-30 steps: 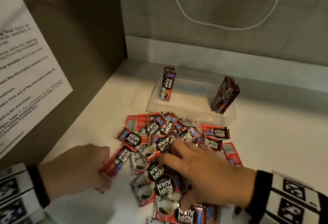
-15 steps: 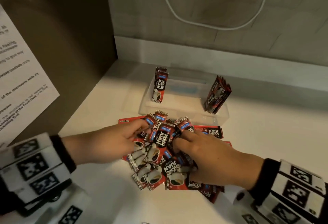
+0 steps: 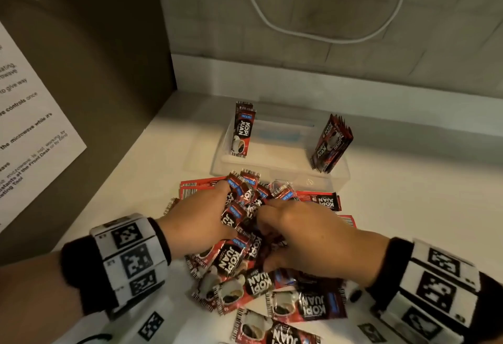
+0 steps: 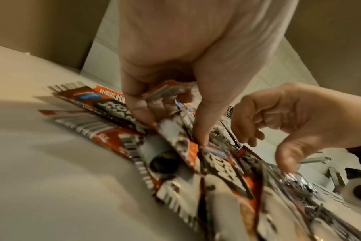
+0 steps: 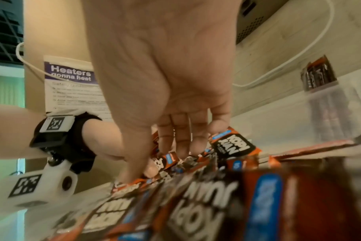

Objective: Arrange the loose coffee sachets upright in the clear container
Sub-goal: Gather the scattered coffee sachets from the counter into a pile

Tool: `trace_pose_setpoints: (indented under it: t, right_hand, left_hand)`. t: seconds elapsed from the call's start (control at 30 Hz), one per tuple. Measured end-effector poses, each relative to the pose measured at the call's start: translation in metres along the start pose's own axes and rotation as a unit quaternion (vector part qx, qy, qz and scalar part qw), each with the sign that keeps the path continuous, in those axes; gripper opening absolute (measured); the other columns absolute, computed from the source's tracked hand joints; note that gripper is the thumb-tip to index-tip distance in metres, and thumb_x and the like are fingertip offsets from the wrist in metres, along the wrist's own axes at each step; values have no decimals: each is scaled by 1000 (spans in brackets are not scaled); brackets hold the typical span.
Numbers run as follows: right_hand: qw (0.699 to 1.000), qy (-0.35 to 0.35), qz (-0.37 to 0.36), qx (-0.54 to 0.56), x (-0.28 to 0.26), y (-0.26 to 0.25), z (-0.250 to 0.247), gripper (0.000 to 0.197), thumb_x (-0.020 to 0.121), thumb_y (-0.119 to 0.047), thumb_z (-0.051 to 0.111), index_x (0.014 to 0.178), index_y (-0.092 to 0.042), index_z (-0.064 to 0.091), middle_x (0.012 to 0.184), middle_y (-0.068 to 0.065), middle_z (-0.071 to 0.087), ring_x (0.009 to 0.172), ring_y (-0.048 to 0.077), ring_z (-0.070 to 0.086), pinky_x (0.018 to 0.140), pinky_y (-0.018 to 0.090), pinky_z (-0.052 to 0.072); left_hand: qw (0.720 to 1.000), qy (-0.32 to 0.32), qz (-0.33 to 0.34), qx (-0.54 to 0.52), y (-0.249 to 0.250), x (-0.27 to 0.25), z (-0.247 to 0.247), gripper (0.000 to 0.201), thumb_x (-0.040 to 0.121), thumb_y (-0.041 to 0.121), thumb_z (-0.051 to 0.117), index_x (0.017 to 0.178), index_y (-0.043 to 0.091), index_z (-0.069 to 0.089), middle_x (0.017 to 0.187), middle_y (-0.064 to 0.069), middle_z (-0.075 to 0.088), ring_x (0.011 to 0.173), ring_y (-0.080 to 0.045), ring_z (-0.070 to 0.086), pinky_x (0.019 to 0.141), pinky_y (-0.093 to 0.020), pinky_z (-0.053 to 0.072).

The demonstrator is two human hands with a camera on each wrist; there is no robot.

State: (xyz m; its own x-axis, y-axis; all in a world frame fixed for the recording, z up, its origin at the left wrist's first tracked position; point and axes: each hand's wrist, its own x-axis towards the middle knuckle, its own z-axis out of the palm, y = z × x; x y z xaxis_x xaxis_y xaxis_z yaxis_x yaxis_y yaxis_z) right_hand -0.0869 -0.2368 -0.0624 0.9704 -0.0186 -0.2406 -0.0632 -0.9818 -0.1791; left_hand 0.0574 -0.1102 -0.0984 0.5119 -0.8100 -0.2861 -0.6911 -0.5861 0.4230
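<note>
Red and black coffee sachets [image 3: 245,286] lie in a loose heap on the white counter. My left hand [image 3: 226,202] is in the heap's left side, with a few sachets [image 4: 167,91] held in its curled fingers while thumb and forefinger press down. My right hand [image 3: 272,234] is close beside it, its fingers and thumb [image 4: 284,159] curled down round sachets in the heap. Behind the heap stands the clear container [image 3: 280,150]. One sachet [image 3: 242,131] stands upright at its left end and a bundle of sachets [image 3: 332,145] leans at its right end.
A brown panel with a printed notice [image 3: 35,131] walls off the left side. A white cable [image 3: 321,36] loops on the tiled back wall. Bare counter [image 3: 408,207] lies to the right of the heap.
My left hand has come from the heap's left edge into its middle, up against my right hand. Both hands have drawn sachets together between them.
</note>
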Motion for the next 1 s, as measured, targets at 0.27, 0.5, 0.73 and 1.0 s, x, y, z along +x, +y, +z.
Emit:
trace_pose_setpoints:
  t: [0.27,0.5,0.73,1.0]
  right_hand:
    - [994,-25,-62,-92,2,-6,13,31,81,-38,65,106,-19,62,101,0,56,96,24,56,70,32,36]
    - [996,-11,67,-64,-12,2,-2,53,72,-65,66,99,-21,52,97,-5,59,82,20,55,62,28,43]
    - [988,-86,119,-51,-36,6,6,31,83,-50,58,94,-20,58,90,-4,60,81,21,58,63,29,47]
    - [976,20,139,164,-40,38,-11,15,90,-21,59,87,-21,44,79,-3,58,67,13,56,60,27,47]
  left_hand:
    - [996,12,31,-88,5,-1,-16,27,86,13,61,104,21,41,90,2,60,79,-12,60,73,-37,52]
    - [996,-90,17,-17,3,-23,-12,17,89,39,60,98,31,48,86,7,59,68,-7,55,58,-23,45]
    - [991,-42,72,102,5,-25,2,33,83,44,63,107,25,53,96,12,57,85,-5,54,70,-22,45]
    - [995,-18,86,41,9,-21,-10,8,93,24,52,101,26,51,85,12,53,76,-7,54,59,-21,38]
